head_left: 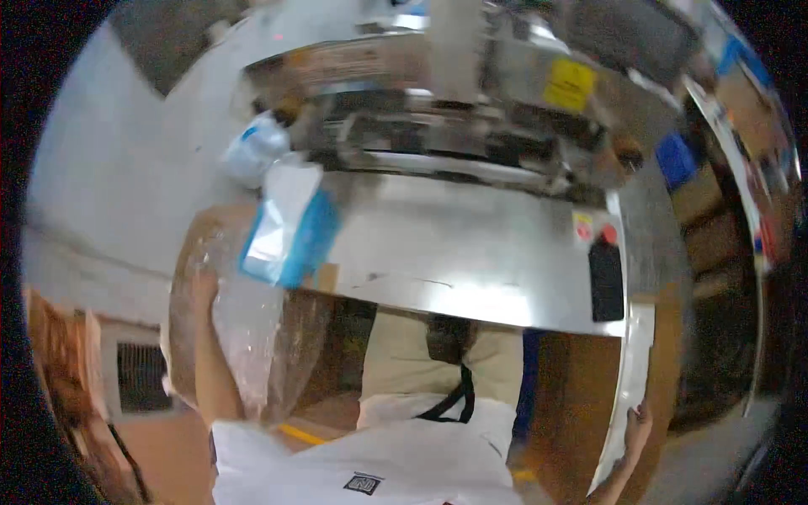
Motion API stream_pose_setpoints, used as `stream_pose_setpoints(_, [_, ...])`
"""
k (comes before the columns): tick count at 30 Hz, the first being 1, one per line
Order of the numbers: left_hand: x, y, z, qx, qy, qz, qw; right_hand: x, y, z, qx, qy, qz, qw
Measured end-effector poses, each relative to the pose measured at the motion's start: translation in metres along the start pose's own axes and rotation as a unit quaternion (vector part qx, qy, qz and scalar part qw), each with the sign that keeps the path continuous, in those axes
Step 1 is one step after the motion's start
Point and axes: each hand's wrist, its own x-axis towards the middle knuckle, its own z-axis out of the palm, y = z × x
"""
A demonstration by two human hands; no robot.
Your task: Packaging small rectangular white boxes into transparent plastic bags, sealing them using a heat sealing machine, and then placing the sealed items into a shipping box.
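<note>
My left hand is over a large clear plastic bag at the left of the steel table. Motion smears its fingers, so its hold on the plastic is unclear. Low on the right, my right hand has its fingers curled at the edge of a long white strip, which hangs beside the table's right edge. A blue and white pouch lies at the table's left corner, next to a white and blue plastic bundle.
Before me stands a machine with a steel tabletop. A red button and black panel sit at its right side. A blue bin and shelving are farther right. A grey vented unit stands at left.
</note>
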Motion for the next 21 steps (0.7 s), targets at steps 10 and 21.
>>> stream_pose_setpoints(10, [0.126, 0.093, 0.025, -0.35, 0.079, -0.003, 0.933, 0.067, -0.273, 0.056, 0.034, -0.031, -0.19, 0.981])
stream_pose_setpoints(21, [0.096, 0.138, -0.041, -0.466, 0.232, 0.005, 0.854, 0.066, -0.355, 0.072, 0.117, -0.02, -0.263, 0.957])
